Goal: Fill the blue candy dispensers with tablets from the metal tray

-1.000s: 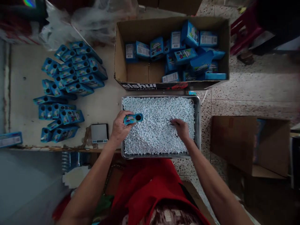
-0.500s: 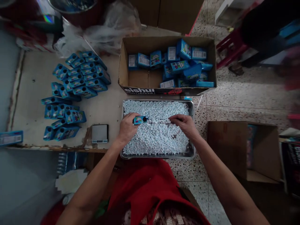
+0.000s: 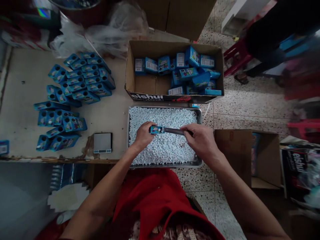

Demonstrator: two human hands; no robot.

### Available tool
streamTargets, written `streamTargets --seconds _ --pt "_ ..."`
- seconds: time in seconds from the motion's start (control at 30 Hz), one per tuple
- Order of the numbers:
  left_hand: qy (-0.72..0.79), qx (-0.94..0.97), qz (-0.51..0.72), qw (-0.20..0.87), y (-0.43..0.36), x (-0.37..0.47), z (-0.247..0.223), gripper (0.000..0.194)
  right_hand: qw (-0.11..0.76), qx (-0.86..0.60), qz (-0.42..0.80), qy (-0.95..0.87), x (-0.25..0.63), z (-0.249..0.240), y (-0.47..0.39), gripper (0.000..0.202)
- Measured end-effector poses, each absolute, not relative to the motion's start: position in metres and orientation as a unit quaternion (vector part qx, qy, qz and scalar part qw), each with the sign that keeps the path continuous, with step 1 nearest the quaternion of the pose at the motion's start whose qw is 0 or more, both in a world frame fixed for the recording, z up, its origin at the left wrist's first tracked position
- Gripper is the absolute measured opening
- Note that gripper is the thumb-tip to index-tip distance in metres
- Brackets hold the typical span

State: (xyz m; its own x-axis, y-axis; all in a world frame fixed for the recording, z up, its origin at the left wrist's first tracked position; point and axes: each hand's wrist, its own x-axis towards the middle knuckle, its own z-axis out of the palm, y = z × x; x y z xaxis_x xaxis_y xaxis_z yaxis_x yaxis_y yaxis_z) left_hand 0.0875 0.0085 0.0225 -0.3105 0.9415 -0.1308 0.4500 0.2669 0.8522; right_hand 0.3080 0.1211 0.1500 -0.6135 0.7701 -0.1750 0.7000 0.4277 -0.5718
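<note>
Over the metal tray [image 3: 200, 133] of small pale candies [image 3: 160, 150], my left hand [image 3: 144, 135] grips a small blue box [image 3: 155, 129] whose round hole faces up at its right end. My right hand [image 3: 198, 136] is closed on the handle of a narrow metal scoop [image 3: 173, 131]. The scoop's tip meets the box at the hole, where a white candy shows. Its channel looks bare along most of its length.
Several blue boxes with round holes [image 3: 80, 80] stand on the table [image 3: 105, 115] at left, near a small scale [image 3: 103, 142]. Behind the tray is a carton [image 3: 147, 93] of blue boxes. A person's leg [image 3: 265, 63] shows at upper right.
The candies that lined the scoop are gone from most of it, and the scoop now touches the box. My right hand has turned and shows more of its back. The whole view has shifted slightly.
</note>
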Motion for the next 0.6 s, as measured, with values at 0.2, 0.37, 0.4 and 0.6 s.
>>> streamTargets --seconds 0.2,0.37,0.4,0.6 --pt "0.664 0.349 0.472 0.463 -0.002 0.085 0.016 0.037 0.078 -0.601 0.279 -0.745 0.428 0.052 0.131 0.024" --pt "0.67 0.356 0.442 0.478 -0.018 0.083 0.022 0.036 0.103 -0.576 0.391 -0.711 0.405 -0.056 0.112 0.023" --pt "0.681 0.36 0.436 0.465 -0.021 0.08 0.024 0.036 0.112 -0.553 0.426 -0.707 0.381 -0.069 0.106 0.022" --pt "0.783 0.372 0.375 0.329 -0.04 0.059 0.033 0.036 0.121 -0.522 0.546 -0.644 0.314 -0.072 0.089 0.021"
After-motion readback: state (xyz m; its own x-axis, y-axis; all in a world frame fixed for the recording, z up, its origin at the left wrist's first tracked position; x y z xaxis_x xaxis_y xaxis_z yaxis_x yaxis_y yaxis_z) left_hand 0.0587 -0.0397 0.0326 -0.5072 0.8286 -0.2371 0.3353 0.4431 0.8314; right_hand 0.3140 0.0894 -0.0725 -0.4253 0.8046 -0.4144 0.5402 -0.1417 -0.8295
